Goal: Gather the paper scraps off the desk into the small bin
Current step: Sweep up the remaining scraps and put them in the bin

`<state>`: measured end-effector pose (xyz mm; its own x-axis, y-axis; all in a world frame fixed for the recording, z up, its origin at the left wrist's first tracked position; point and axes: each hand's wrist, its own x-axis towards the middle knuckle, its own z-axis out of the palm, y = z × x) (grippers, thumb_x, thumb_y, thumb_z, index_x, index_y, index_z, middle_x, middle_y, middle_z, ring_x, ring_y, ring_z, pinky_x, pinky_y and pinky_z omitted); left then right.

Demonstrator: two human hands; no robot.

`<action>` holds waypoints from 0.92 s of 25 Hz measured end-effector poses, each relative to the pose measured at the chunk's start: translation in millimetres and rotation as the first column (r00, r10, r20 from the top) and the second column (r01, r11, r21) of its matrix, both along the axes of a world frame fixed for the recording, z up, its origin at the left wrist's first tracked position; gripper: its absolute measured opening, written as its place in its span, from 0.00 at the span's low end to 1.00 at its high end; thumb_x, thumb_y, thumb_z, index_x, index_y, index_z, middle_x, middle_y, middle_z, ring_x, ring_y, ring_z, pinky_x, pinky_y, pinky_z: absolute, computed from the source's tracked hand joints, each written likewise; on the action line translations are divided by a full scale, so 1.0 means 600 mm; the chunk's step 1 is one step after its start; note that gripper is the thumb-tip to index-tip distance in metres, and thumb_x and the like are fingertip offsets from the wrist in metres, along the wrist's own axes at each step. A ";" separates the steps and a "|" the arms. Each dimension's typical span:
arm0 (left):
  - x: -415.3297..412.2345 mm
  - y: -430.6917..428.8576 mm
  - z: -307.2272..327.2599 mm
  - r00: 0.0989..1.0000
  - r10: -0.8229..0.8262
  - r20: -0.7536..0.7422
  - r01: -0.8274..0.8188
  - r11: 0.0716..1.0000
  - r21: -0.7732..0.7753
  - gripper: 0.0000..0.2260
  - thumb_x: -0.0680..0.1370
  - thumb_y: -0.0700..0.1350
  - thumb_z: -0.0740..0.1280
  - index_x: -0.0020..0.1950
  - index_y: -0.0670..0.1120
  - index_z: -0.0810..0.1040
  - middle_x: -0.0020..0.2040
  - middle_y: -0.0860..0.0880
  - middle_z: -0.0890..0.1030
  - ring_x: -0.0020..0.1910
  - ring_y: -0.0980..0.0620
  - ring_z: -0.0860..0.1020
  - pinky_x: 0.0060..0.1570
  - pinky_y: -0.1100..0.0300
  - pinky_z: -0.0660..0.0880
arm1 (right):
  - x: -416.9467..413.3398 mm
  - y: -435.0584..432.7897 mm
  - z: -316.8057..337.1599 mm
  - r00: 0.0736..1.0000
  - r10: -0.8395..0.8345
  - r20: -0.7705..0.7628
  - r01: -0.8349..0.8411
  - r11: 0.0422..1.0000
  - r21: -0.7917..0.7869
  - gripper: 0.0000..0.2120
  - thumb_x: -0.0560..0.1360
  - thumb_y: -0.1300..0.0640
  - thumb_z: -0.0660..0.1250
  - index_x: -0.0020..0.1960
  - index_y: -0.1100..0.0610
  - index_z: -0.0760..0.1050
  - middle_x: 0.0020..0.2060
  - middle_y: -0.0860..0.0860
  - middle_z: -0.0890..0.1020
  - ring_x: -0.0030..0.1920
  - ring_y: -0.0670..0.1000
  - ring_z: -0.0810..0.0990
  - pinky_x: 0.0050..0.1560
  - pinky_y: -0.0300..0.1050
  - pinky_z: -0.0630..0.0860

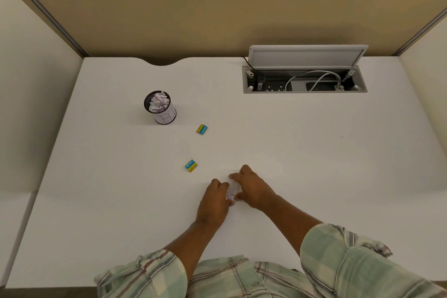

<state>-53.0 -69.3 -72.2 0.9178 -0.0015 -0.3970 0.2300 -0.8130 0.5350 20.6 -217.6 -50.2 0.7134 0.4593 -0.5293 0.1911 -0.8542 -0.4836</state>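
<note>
On the white desk, my left hand and my right hand press together around a small heap of white paper scraps near the front middle. Both hands cup the scraps from either side, fingers curled. The small bin, a black mesh cup with a white label, stands upright at the back left and is filled with crumpled white paper. It lies well away from my hands, up and to the left.
Two small blue-and-yellow erasers lie between hands and bin: one near the bin, another left of my hands. An open cable tray with sockets and wires sits at the back right. Partition walls enclose the desk.
</note>
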 end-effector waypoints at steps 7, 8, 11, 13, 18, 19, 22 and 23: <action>0.003 0.003 -0.005 0.996 0.076 0.049 -0.075 0.997 -0.024 0.07 0.82 0.45 0.65 0.54 0.45 0.81 0.46 0.54 0.75 0.45 0.58 0.73 0.40 0.77 0.69 | -0.026 0.022 -0.013 0.977 0.091 0.193 -0.083 0.995 -0.049 0.07 0.80 0.59 0.63 0.51 0.57 0.80 0.48 0.53 0.75 0.43 0.50 0.74 0.40 0.39 0.67; 0.004 0.000 -0.006 0.996 0.078 0.048 -0.077 0.997 -0.021 0.08 0.82 0.45 0.65 0.55 0.45 0.82 0.48 0.52 0.78 0.46 0.57 0.74 0.42 0.76 0.69 | -0.028 0.023 -0.015 0.978 0.086 0.190 -0.076 0.995 -0.062 0.07 0.80 0.61 0.63 0.50 0.58 0.80 0.48 0.53 0.76 0.43 0.51 0.76 0.40 0.39 0.68; 0.014 -0.004 0.000 0.994 0.109 -0.003 -0.109 0.994 -0.014 0.10 0.83 0.46 0.64 0.53 0.44 0.85 0.49 0.46 0.83 0.48 0.52 0.80 0.49 0.64 0.75 | -0.024 0.032 -0.012 0.990 0.017 0.139 -0.003 0.995 -0.100 0.08 0.79 0.65 0.63 0.49 0.59 0.82 0.48 0.55 0.80 0.45 0.53 0.81 0.42 0.40 0.72; 0.023 -0.002 0.009 0.994 0.102 -0.046 -0.102 0.995 -0.007 0.10 0.83 0.45 0.65 0.52 0.43 0.85 0.48 0.44 0.85 0.46 0.51 0.81 0.48 0.61 0.77 | -0.016 0.034 -0.009 0.994 -0.068 0.083 0.075 0.993 -0.091 0.09 0.77 0.66 0.65 0.48 0.59 0.84 0.46 0.55 0.84 0.46 0.54 0.83 0.45 0.43 0.78; 0.028 0.016 0.024 0.990 0.120 -0.076 -0.125 0.990 -0.071 0.06 0.79 0.42 0.70 0.48 0.43 0.87 0.44 0.46 0.86 0.43 0.51 0.82 0.44 0.63 0.77 | -0.014 0.022 0.000 0.913 -0.388 -0.126 0.400 0.912 0.091 0.02 0.71 0.64 0.75 0.40 0.58 0.86 0.36 0.51 0.87 0.37 0.47 0.84 0.39 0.38 0.81; 0.026 0.021 0.027 0.990 0.126 -0.067 -0.132 0.988 -0.087 0.05 0.78 0.42 0.71 0.47 0.44 0.87 0.44 0.47 0.86 0.42 0.52 0.82 0.43 0.64 0.78 | -0.018 0.021 0.003 0.884 -0.431 -0.181 0.455 0.882 0.125 0.02 0.70 0.63 0.77 0.39 0.58 0.86 0.34 0.51 0.86 0.34 0.47 0.84 0.38 0.37 0.80; 0.025 0.044 0.041 0.986 0.167 -0.020 -0.168 0.977 -0.129 0.03 0.77 0.42 0.72 0.45 0.45 0.86 0.42 0.50 0.85 0.39 0.56 0.80 0.40 0.72 0.74 | -0.024 0.027 0.015 0.762 -0.545 -0.350 0.629 0.751 0.200 0.04 0.67 0.65 0.80 0.38 0.60 0.85 0.34 0.55 0.87 0.32 0.49 0.84 0.36 0.39 0.81; 0.028 0.055 0.048 0.984 0.181 -0.004 -0.180 0.974 -0.140 0.03 0.77 0.42 0.73 0.44 0.46 0.86 0.41 0.51 0.85 0.37 0.57 0.79 0.37 0.74 0.71 | -0.021 0.030 0.021 0.718 -0.575 -0.392 0.680 0.698 0.223 0.04 0.66 0.66 0.80 0.38 0.61 0.85 0.35 0.57 0.87 0.33 0.50 0.85 0.37 0.41 0.81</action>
<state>-36.0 -36.1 -43.2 0.9114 0.1095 -0.3966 0.3608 -0.6760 0.6425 7.9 -199.3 -37.6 0.7477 0.1368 -0.6497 -0.5143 -0.4995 -0.6971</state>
